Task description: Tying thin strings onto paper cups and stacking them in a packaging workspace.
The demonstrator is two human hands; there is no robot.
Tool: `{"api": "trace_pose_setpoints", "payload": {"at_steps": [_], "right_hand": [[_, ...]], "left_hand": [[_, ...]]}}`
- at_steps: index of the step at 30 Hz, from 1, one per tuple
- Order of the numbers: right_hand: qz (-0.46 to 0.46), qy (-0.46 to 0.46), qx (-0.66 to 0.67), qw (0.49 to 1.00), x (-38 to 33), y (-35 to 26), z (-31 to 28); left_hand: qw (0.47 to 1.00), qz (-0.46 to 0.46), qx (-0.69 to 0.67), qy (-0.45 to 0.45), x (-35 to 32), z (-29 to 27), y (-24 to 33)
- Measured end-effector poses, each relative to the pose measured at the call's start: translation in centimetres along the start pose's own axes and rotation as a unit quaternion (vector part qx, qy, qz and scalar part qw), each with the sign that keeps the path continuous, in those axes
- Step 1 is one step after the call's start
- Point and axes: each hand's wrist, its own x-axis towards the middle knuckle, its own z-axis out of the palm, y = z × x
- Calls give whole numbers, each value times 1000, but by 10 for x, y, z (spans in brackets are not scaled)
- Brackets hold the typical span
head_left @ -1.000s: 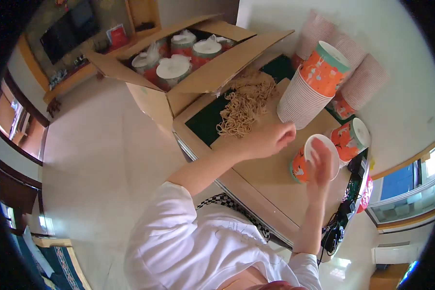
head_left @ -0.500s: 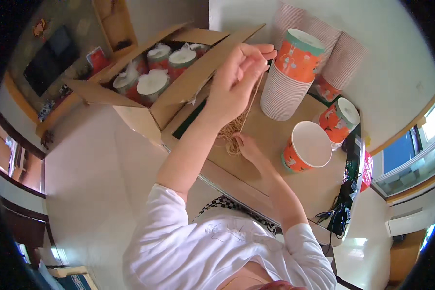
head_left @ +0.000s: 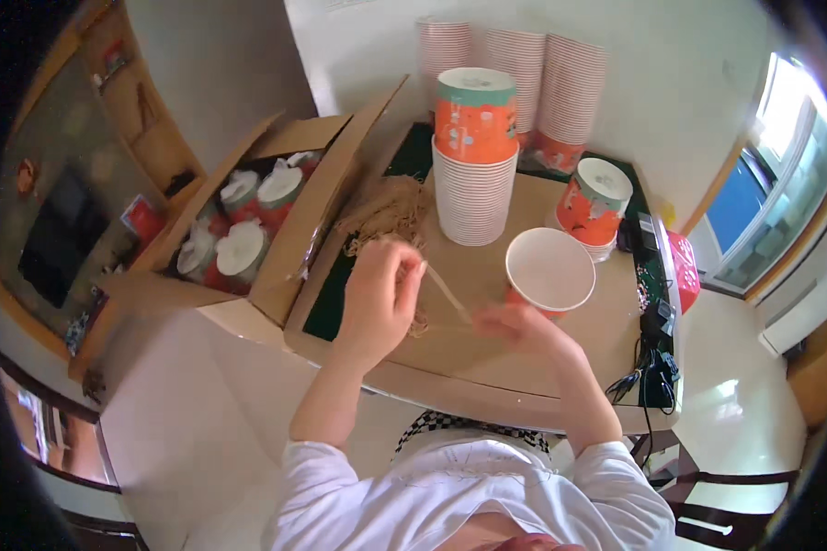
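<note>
Between my hands runs a stretched length of tan twine (head_left: 447, 293). My left hand (head_left: 379, 292) is closed, pinching one end between thumb and fingers. My right hand (head_left: 529, 332), smeared by motion, is closed at the other end, just in front of an upright paper tub (head_left: 549, 269) with a white inside and orange outside. Beyond my left hand, a loose tangle of twine (head_left: 388, 209) lies by the box, and some strands hang under that hand. Behind them rises a tall stack of white paper tubs (head_left: 474, 197), topped by an upside-down orange and green one (head_left: 476, 118).
An open cardboard box (head_left: 276, 275) at left holds several wrapped tubs. More stacked tubs (head_left: 574, 87) lean by the wall. An upturned orange tub (head_left: 594, 207) stands at right, near black cables (head_left: 648, 367) along the table's edge. Flat cardboard (head_left: 560, 367) covers the tabletop.
My left hand has come down from beside the tall stack toward the near table. My right hand has moved right, away from the twine tangle. The view has turned and shifted.
</note>
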Motion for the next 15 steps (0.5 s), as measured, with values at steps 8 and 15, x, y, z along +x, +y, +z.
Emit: {"api": "trace_pose_setpoints", "payload": {"at_steps": [8, 15], "right_hand": [[21, 244, 404, 882, 0, -40, 21], [138, 294, 298, 898, -18, -18, 32]], "left_hand": [[986, 12, 6, -167, -24, 50, 17], [960, -124, -93, -235, -36, 71, 1]]}}
